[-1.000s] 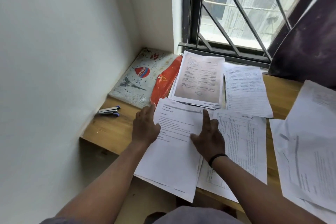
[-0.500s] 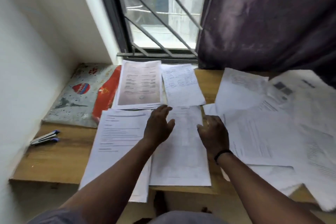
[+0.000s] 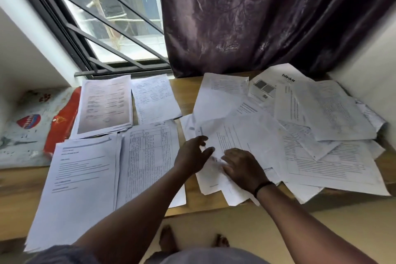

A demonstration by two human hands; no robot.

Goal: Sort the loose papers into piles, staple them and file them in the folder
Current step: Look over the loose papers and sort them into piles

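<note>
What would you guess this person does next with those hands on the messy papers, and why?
Probably lift the top sheet off the loose heap and carry it left to a matching pile. Both the left hand and the right hand rest on that sheet's near edge, and four sorted piles already lie to the left.

Soft window (image 3: 120, 28) daylight, blurred edges

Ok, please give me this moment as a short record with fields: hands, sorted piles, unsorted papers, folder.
left hand: left hand open, reaching toward the loose heap's near edge
right hand: right hand resting on a sheet of the loose heap
sorted piles: four piles on the desk's left half
unsorted papers: overlapping heap on the right
folder: red folder lying left of the piles, closed
</note>
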